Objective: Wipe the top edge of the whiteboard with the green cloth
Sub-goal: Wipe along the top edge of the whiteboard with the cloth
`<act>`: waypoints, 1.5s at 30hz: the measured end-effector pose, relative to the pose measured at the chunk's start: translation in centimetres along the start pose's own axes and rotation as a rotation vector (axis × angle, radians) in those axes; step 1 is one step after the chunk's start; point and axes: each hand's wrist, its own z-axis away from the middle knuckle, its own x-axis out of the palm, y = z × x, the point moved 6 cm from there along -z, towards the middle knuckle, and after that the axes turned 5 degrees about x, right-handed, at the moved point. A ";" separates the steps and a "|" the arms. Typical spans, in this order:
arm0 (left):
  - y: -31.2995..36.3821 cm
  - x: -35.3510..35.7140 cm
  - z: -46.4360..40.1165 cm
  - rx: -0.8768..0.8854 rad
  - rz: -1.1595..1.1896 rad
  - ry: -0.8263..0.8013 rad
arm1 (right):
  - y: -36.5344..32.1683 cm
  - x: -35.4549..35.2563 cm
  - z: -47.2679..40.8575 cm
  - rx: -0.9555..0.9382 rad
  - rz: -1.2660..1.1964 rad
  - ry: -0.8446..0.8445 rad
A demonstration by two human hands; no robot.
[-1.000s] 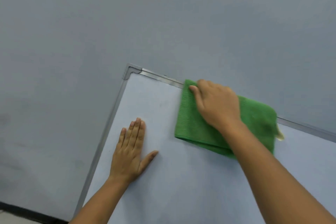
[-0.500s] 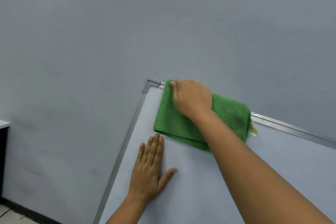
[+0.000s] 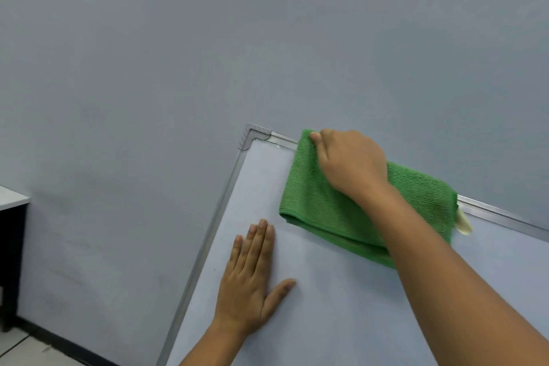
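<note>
Head view shows the whiteboard (image 3: 341,291) tilted across the frame, its grey corner piece (image 3: 255,135) uppermost and the metal top edge (image 3: 502,215) running down to the right. The green cloth (image 3: 323,205), folded into a thick pad, lies draped over that top edge just beside the corner, with a short stretch of bare rail between them. A pale tag (image 3: 463,221) hangs from its right end. The right hand (image 3: 350,166) presses down on the cloth's upper part, fingers curled over the rail and holding the fabric against it. The left hand (image 3: 251,282) lies flat on the board face below, fingers together and extended, thumb spread, gripping nothing; it appears to brace the board.

To do this stroke well, the right hand should keep the fold wrapped over the rail so that both its top and front faces are rubbed, not only the board surface. Pressure is best kept even and the pad carried fully into the corner piece, where dust likely collects. The bracing palm ought to remain planted, since the board may shift or flex under a sideways push. A loose lower flap could drag on the board face; keeping the cloth bunched beneath the palm avoids that. The rail to the right, past the tag, would then need a pass too.
</note>
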 end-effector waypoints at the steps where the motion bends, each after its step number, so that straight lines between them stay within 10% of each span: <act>1: 0.0 0.0 0.1 0.001 0.003 0.006 | -0.5 0.1 -0.2 0.006 -0.008 0.000; 18: 0.0 0.0 -0.1 -0.015 0.020 -0.013 | -12.1 6.6 -8.6 -0.101 -0.172 -0.302; 32: -0.4 0.1 0.7 -0.047 0.045 -0.046 | -0.4 1.4 1.5 -0.155 0.134 0.273; 45: 4.1 0.3 -3.1 -0.043 0.012 -0.022 | 10.2 -3.2 8.7 -0.023 0.286 0.355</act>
